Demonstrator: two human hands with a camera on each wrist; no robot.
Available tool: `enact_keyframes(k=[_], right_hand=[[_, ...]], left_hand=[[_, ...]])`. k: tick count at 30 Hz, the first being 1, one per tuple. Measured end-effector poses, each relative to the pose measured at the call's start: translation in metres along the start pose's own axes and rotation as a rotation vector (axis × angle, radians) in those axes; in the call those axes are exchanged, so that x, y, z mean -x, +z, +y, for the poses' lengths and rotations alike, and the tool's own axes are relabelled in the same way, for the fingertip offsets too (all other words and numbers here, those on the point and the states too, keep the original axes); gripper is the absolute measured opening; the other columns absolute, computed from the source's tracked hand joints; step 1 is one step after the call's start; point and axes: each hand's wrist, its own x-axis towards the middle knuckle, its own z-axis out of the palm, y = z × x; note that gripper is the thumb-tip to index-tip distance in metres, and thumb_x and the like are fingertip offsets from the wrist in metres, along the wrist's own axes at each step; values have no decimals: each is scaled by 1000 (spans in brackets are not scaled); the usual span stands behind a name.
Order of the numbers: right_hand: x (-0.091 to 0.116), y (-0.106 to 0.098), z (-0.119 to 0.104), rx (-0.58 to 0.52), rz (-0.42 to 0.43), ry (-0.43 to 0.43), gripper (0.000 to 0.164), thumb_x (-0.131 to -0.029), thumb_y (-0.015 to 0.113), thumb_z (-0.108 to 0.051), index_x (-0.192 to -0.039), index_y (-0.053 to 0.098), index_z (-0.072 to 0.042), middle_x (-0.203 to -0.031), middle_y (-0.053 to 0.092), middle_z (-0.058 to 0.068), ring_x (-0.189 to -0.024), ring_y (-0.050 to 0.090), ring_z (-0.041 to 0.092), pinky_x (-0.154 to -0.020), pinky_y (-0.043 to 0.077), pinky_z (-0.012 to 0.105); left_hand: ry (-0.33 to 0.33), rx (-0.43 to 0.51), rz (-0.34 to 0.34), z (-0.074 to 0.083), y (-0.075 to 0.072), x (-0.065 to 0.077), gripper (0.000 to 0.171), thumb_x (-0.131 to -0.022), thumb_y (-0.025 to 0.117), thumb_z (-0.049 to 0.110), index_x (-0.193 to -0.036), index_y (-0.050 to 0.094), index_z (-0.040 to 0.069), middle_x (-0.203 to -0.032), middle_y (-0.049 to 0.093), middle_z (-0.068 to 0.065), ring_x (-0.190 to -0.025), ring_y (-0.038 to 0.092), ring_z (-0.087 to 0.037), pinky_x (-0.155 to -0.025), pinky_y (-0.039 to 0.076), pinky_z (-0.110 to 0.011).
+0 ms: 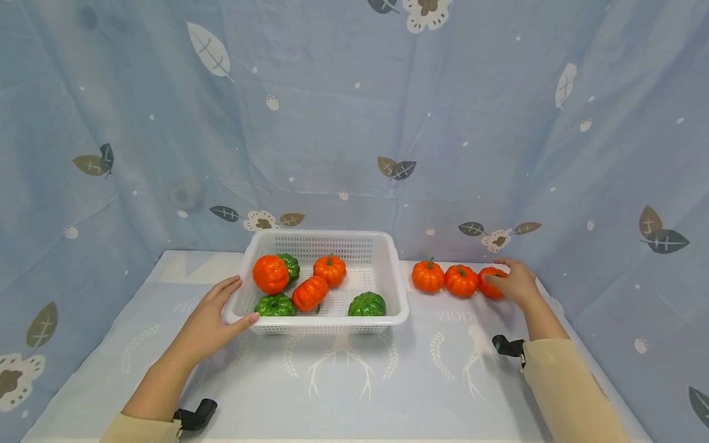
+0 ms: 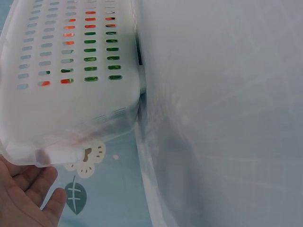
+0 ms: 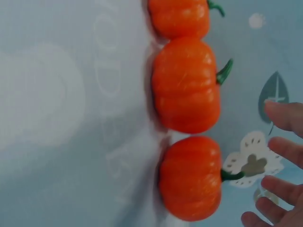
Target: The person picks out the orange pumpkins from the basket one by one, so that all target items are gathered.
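A white plastic basket (image 1: 327, 321) holds three orange pumpkins, one of them a front one (image 1: 310, 293), and three green ones, one at the right front (image 1: 367, 304). My left hand (image 1: 213, 323) rests at its left front corner, thumb by the front rim, fingers along the left side. The left wrist view shows these fingers (image 2: 40, 187) just under the rim. On the right, three orange pumpkins stand in a row. My right hand (image 1: 517, 283) is at the rightmost pumpkin (image 1: 488, 283), fingers spread. In the right wrist view a gap shows between fingers (image 3: 284, 189) and the pumpkin (image 3: 190, 178).
The middle pumpkin (image 1: 461, 281) and left pumpkin (image 1: 428, 277) of the row stand close together near the back edge. A pale patterned cloth (image 1: 332, 406) covers the table. Blue patterned curtain (image 1: 332, 123) hangs right behind the basket and row.
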Motion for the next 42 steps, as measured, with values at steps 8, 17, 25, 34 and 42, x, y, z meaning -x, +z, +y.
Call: enact_keyframes(k=[8,17,25,34,42], right_hand=[[29,-3,-39,-167,173,-35,49,-101,59,-26,-142,51,1,-152,33,33,-140,29,53,-109,30,68],[54,19,-81,-346,277,-206,31,-98,63,-10,-126,63,3,-143,47,22,-136,40,40,-109,39,56],[65,47,-118,-470,249,-311,24,-97,63,-6,-119,65,3,-139,52,19,-130,47,37,-109,40,53],[73,99,-159,-522,232,-455,16,-91,65,0,-107,70,-1,-128,59,16,-116,56,33,-99,48,50],[78,132,-187,-446,126,-578,16,-90,67,-2,-106,70,-5,-127,59,15,-121,52,30,-96,50,51]], left_hand=[[-5,3,-1,-1,0,0,92,-88,72,53,-153,36,-1,-158,30,-20,-139,31,-50,-103,32,-74],[-6,7,-4,-2,4,0,91,-88,73,51,-153,36,-1,-159,29,-20,-140,31,-50,-104,31,-73],[-11,3,-2,-2,4,0,91,-88,72,52,-153,35,-1,-159,30,-19,-140,31,-49,-104,32,-73],[-13,4,1,1,2,-1,92,-88,72,52,-153,35,-1,-159,30,-19,-140,31,-49,-104,31,-73],[-15,6,-5,3,0,0,92,-88,73,52,-153,35,-1,-158,30,-19,-140,31,-49,-104,31,-72]])
